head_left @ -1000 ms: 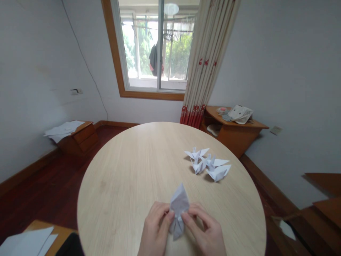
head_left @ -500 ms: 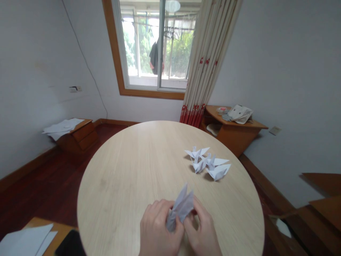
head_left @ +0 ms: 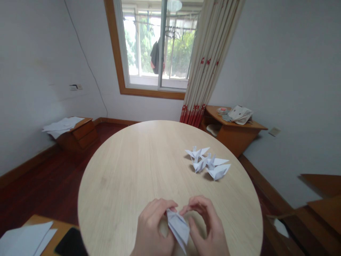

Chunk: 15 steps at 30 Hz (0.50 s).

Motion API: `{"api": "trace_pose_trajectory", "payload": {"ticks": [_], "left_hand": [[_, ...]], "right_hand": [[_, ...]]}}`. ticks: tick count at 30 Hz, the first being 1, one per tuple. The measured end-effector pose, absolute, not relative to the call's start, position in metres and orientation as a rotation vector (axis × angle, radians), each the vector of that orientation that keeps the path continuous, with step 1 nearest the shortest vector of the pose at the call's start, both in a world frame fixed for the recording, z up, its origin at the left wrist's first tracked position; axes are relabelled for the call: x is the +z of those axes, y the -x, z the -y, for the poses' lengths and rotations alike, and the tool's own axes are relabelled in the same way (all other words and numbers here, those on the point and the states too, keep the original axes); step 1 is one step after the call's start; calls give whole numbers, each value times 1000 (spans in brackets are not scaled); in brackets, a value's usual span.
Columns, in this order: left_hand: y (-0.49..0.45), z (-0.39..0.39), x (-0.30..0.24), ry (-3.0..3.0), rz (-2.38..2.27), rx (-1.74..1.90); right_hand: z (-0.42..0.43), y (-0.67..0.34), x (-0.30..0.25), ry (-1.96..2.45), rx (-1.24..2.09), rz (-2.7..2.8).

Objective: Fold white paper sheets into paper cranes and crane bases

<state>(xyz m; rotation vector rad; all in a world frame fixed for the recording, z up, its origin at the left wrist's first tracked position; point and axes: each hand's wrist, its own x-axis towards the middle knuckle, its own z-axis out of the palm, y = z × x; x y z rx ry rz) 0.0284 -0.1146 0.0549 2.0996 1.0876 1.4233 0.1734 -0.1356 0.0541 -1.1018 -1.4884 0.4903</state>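
Both of my hands hold a partly folded white paper piece [head_left: 178, 227] just above the near edge of the round light-wood table [head_left: 133, 170]. My left hand [head_left: 153, 229] pinches its upper left corner. The fingers of my right hand [head_left: 206, 227] curl around its right side. The paper's point now faces down towards me. A small cluster of finished white paper cranes [head_left: 207, 163] rests on the table's right half, well beyond my hands.
White sheets [head_left: 25, 240] and a black phone [head_left: 70, 243] lie on a wooden surface at the lower left. A low wooden cabinet [head_left: 77, 133] stands by the left wall. An orange corner shelf [head_left: 234, 129] sits by the curtain.
The folded paper stood upright with its point away from me; my hands have turned it over and lowered it, so it now lies flatter with the point towards me.
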Motion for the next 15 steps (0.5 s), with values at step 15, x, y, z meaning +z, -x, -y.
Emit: {"api": "trace_pose_trajectory", "payload": {"ticks": [15], "left_hand": [[-19, 117, 38, -1952, -928, 1468]], "right_hand": [[138, -166, 49, 1013, 60, 1903]]}}
